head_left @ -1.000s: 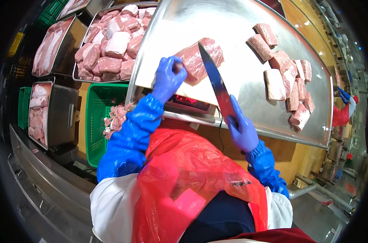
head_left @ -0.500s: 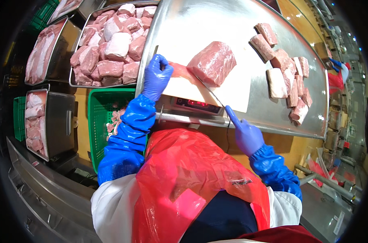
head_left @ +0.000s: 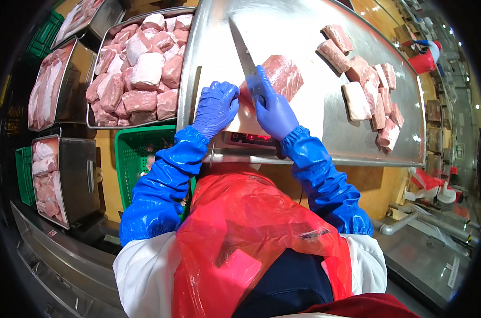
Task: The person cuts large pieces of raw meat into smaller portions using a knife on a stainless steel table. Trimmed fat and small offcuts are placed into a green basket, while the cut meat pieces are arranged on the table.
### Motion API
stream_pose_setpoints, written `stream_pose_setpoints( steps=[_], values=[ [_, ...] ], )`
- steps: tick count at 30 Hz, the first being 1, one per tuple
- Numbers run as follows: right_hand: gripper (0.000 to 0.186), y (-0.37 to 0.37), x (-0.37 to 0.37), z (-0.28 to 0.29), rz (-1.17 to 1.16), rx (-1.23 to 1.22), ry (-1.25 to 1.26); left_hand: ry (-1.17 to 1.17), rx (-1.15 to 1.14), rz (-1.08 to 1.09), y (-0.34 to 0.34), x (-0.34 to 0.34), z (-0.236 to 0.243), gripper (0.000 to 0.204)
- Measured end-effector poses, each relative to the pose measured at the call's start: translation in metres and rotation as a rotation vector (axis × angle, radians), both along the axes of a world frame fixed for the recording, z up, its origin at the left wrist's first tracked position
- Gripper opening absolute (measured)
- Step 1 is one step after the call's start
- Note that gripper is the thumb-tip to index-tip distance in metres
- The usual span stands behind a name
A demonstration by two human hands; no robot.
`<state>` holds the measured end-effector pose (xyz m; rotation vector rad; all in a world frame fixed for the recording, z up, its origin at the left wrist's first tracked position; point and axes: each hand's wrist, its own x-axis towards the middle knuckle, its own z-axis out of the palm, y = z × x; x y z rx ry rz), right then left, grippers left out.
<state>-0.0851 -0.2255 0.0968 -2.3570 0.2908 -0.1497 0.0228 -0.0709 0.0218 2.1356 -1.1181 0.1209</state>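
Observation:
On the white cutting board (head_left: 309,114) rests a large boneless piece of raw meat (head_left: 283,74). My right hand (head_left: 275,108), blue-gloved, is wrapped round a knife (head_left: 242,49), its index finger stretched along the blade. The long blade points away and to the left, past the left side of the meat. My left hand (head_left: 216,108), gloved too, is closed at the board's left edge, just left of the meat. Its curled fingers hide whatever they hold. The two hands are close together but apart.
Several trimmed meat pieces (head_left: 359,100) lie right on the steel table (head_left: 404,140). A metal tray (head_left: 90,119) heaped with meat chunks stands at left, a green basket (head_left: 125,159) with scraps below it. A red-lit display (head_left: 256,137) sits under the board's near edge. Another person (head_left: 428,55) is far right.
My right hand has moved up and left with the knife, whose blade now points away from me. My left hand has moved slightly right and nearer. The reddish strip beside it is no longer clearly visible.

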Motion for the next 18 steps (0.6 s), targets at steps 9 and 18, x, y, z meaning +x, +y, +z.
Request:
stream_pose_setpoints(
  steps=[9,18],
  values=[
    [0.078,-0.031,-0.110,0.026,0.208,-0.323,0.363,0.047,-0.140,-0.006,-0.006,0.005,-0.001,0.010],
    [0.078,-0.070,-0.165,0.083,0.281,-0.389,0.333,0.336,-0.074,0.186,0.007,0.010,0.016,0.028]
  ],
)
